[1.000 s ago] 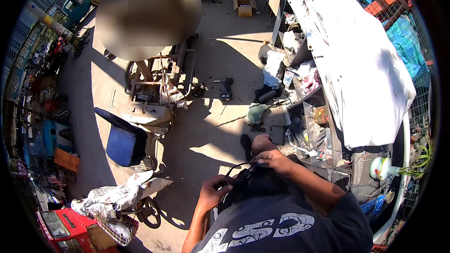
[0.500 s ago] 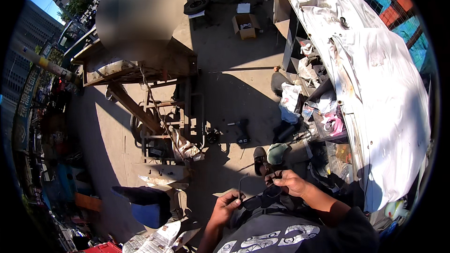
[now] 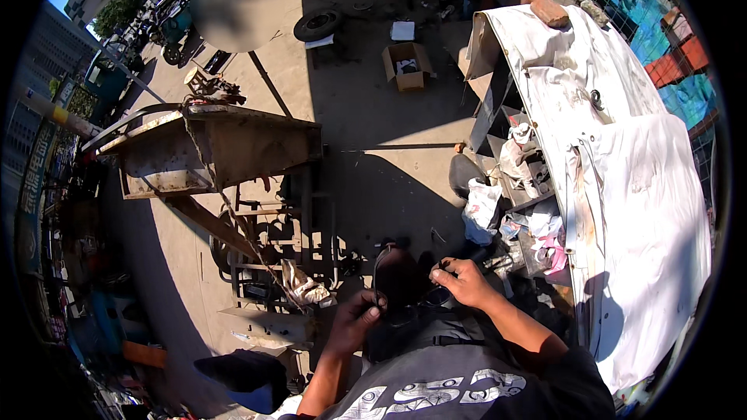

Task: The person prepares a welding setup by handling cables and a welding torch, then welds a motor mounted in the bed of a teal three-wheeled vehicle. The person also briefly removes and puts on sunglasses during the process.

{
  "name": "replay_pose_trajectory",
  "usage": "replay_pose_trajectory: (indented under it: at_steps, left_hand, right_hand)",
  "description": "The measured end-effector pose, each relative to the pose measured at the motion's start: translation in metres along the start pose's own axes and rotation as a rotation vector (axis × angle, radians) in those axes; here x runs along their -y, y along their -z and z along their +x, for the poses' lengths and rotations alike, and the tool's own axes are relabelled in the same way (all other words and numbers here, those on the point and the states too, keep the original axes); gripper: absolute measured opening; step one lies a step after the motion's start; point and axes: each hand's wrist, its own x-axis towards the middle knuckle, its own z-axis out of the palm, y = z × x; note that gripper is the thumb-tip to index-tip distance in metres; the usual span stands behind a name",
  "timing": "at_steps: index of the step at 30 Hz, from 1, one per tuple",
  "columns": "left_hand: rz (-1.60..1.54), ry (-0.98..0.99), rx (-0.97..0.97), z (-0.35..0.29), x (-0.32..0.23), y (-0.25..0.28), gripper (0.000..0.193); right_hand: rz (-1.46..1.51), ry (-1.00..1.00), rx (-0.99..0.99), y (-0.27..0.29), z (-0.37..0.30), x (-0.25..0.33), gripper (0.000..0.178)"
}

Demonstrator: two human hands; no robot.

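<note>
Low in front of my body, I hold a pair of dark sunglasses (image 3: 436,296) between both hands. My left hand (image 3: 358,320) pinches one side of them, and a thin temple arm (image 3: 377,271) rises above its fingers. On the other side, my right hand (image 3: 462,281) is closed with thumb and fingertips together at the other temple. The lenses are in shadow against my dark shirt, so their outline is hard to make out.
A rusty metal tray on a frame (image 3: 257,140) stands at left. White sheeting (image 3: 638,187) covers a stand at right, a brick (image 3: 549,12) on it, plastic bags (image 3: 482,210) beside it. Farther off lie an open cardboard box (image 3: 406,67) and a tyre (image 3: 317,25).
My view has shifted, and the tray stand and box sit lower in it. Both hands have moved up and slightly left in the picture, still holding the sunglasses.
</note>
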Motion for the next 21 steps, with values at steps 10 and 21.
replay_pose_trajectory:
  at_steps: [10,21]
  left_hand:
    - [-0.019,-0.069,0.094,0.216,-0.07,0.022,0.01]
    - [0.286,-0.472,-0.016,0.444,-0.233,0.036,0.01]
  right_hand:
    - [-0.063,-0.058,-0.13,0.069,0.207,0.019,0.028]
    - [0.251,0.119,-0.248,0.155,0.462,0.135,0.027]
